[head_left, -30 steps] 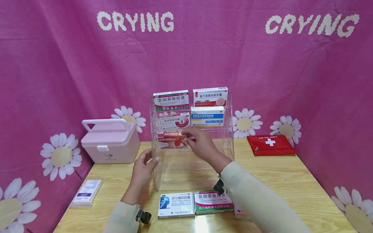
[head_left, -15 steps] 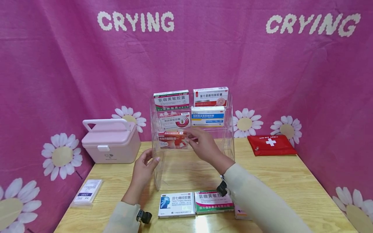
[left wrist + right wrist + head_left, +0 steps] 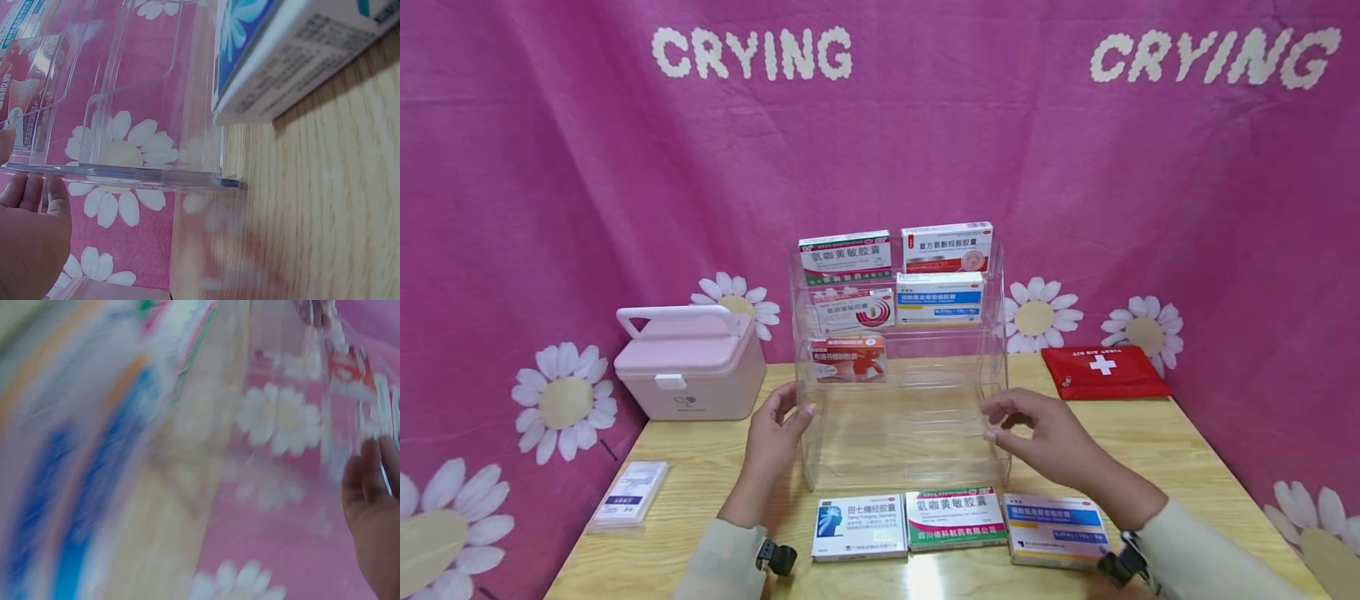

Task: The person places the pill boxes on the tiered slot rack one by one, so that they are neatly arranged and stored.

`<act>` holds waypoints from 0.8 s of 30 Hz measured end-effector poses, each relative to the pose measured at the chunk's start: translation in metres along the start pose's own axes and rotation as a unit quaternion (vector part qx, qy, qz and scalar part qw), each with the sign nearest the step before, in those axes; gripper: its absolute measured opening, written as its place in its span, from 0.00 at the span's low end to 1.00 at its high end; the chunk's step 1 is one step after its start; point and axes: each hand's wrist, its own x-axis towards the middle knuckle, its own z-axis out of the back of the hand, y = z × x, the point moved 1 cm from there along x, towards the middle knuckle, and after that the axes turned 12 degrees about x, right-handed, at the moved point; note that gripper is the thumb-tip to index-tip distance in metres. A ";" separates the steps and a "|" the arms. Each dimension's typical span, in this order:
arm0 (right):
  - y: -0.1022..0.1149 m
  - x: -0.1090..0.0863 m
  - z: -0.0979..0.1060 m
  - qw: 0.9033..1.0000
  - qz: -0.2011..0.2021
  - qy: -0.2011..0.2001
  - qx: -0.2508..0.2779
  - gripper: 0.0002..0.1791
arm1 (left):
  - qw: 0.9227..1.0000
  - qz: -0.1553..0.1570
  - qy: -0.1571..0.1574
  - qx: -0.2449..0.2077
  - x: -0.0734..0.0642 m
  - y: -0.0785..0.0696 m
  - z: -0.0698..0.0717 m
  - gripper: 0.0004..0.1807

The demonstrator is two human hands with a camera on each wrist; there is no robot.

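A clear acrylic tiered display stand [image 3: 895,479] stands mid-table. My left hand [image 3: 777,429] pinches its left side panel, thumb on the inner face and fingers outside, as the left wrist view shows at the panel's edge [image 3: 150,175]. In the stand's third tier, on the left, sits a red medicine box [image 3: 848,362]. Above it are a white-and-red box [image 3: 853,312], a blue-and-white box [image 3: 940,302], a green-and-white box [image 3: 846,258] and a white-and-red box [image 3: 947,250]. My right hand [image 3: 1045,433], fingers loosely bent and holding nothing, is by the stand's right side.
In front of the stand lie a white box with a blue head picture [image 3: 860,527], a green-and-pink box [image 3: 957,518] and a blue-and-white box [image 3: 1054,531]. A pink carry case [image 3: 688,375] and white packets [image 3: 631,493] are left; a red first-aid pouch [image 3: 1101,375] is right.
My right hand has let go of the red medicine box and moved right and down, to the stand's right side. The red box stays in its tier. My left hand keeps its hold.
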 end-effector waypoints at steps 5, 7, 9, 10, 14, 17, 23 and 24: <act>-0.038 -0.048 0.037 0.997 -0.058 0.045 -0.033 0.20 | 1.000 -0.001 0.005 0.000 0.001 -0.001 0.001 0.26; -0.054 -0.063 0.048 0.994 -0.084 0.059 -0.040 0.24 | 1.000 0.002 0.007 0.002 0.001 -0.001 0.001 0.26; -0.068 -0.076 0.054 0.990 -0.110 0.075 -0.037 0.30 | 1.000 0.004 0.007 0.008 0.000 -0.001 0.002 0.26; -0.073 -0.079 0.056 0.988 -0.126 0.084 -0.031 0.33 | 1.000 0.005 0.006 0.011 0.000 -0.001 0.003 0.26; -0.091 -0.092 0.058 0.980 -0.161 0.118 -0.009 0.43 | 1.000 0.006 0.008 0.023 0.000 -0.001 0.006 0.26; -0.099 -0.100 0.057 0.976 -0.167 0.140 -0.003 0.48 | 1.000 0.004 0.010 0.018 0.001 -0.001 0.006 0.26; -0.107 -0.105 0.055 0.970 -0.177 0.167 -0.021 0.50 | 1.000 0.009 0.011 0.013 0.000 -0.002 0.004 0.26; -0.107 -0.105 0.055 0.970 -0.177 0.167 -0.026 0.50 | 1.000 0.010 0.011 0.013 0.000 -0.002 0.004 0.26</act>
